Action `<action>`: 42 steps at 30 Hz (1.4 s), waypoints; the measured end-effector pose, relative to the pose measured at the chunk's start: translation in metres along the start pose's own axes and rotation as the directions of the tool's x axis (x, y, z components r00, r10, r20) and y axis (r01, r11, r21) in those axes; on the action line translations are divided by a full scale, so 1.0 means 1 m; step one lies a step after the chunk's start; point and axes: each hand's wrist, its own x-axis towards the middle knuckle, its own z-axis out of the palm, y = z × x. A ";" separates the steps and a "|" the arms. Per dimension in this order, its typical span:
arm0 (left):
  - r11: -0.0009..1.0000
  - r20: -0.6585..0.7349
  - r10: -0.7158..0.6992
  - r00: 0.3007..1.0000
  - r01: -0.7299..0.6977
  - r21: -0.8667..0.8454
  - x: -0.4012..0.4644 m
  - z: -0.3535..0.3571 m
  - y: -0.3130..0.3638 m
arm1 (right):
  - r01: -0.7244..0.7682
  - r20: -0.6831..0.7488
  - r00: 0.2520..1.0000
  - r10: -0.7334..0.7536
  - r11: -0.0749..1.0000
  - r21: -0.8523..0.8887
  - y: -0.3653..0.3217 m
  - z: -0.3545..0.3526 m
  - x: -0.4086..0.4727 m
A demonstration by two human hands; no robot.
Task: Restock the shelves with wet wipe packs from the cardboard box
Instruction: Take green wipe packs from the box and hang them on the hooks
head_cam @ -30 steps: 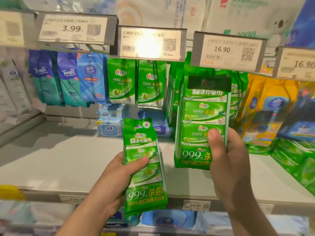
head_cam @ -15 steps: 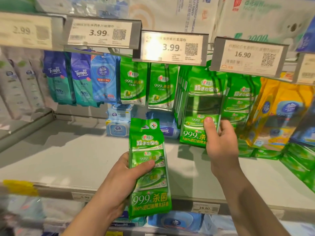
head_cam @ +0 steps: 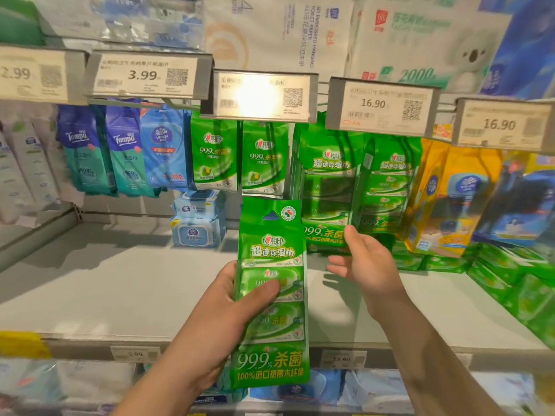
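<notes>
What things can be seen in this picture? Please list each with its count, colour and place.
held wipe pack: one, green, centre, in the left hand
hanging green wipe packs: several rows, green, under the price tags
hanging blue packs: three in front, blue and teal, left
boxed wipes: small stack, pale blue, back of the shelf
yellow packs: a few, yellow, right
price tags: five, grey-framed, top rail
shelf: one, grey-white
left hand: grips the held pack
right hand: open, empty
</notes>
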 end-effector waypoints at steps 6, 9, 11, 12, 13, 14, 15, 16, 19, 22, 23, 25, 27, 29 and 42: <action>1.000 0.086 0.025 0.996 -0.026 0.002 0.005 0.027 -0.007 | -0.081 0.036 0.996 0.083 0.996 -0.043 0.017 -0.027 -0.021; 0.999 0.122 0.050 0.991 -0.049 -0.013 0.010 0.043 -0.010 | -0.053 0.123 0.991 0.061 0.996 -0.066 0.024 -0.046 -0.042; 0.998 0.147 0.061 0.987 -0.058 -0.023 0.013 0.057 -0.011 | -0.068 0.244 0.966 0.084 0.995 -0.074 0.026 -0.055 -0.054; 0.998 0.152 0.069 0.986 -0.067 -0.023 0.016 0.065 -0.012 | -0.090 0.286 0.952 0.107 0.993 -0.074 0.025 -0.059 -0.059; 0.996 0.150 0.084 0.985 -0.083 -0.015 0.019 0.073 -0.012 | -0.102 0.310 0.943 0.120 0.992 -0.075 0.025 -0.063 -0.064; 0.994 0.142 0.104 0.984 -0.105 0.000 0.022 0.080 -0.013 | -0.103 0.328 0.937 0.118 0.993 -0.064 0.024 -0.066 -0.068; 0.992 0.135 0.126 0.983 -0.129 0.014 0.025 0.087 -0.014 | -0.097 0.359 0.927 0.106 0.994 -0.043 0.024 -0.070 -0.072; 0.989 0.130 0.142 0.981 -0.146 0.024 0.027 0.095 -0.014 | -0.092 0.396 0.914 0.089 0.996 -0.010 0.023 -0.073 -0.077; 0.985 0.143 0.163 0.976 -0.169 0.026 0.033 0.114 -0.015 | -0.019 0.351 0.936 0.009 0.999 0.025 0.026 -0.080 -0.084; 0.984 0.201 0.154 0.967 -0.168 0.056 0.038 0.127 -0.019 | 0.099 0.170 0.980 -0.106 0.994 0.047 0.029 -0.082 -0.084; 0.984 0.232 0.137 0.963 -0.160 0.082 0.039 0.128 -0.020 | 0.118 0.119 0.985 -0.126 0.990 0.078 0.030 -0.083 -0.084; 0.978 0.295 0.090 0.951 -0.140 0.154 0.044 0.125 -0.026 | 0.146 0.042 0.988 -0.151 0.984 0.107 0.030 -0.085 -0.083; 0.967 0.334 0.046 0.942 -0.126 0.222 0.046 0.119 -0.033 | 0.171 -0.016 0.985 -0.170 0.982 0.079 0.029 -0.089 -0.080; 0.943 0.338 0.030 0.941 -0.138 0.302 0.048 0.113 -0.041 | 0.213 -0.062 0.976 -0.209 0.976 0.053 0.027 -0.093 -0.073; 0.795 0.374 0.365 0.853 -0.494 0.352 0.046 0.124 -0.029 | 0.578 -0.105 0.801 -0.590 0.806 -0.127 -0.005 -0.108 -0.055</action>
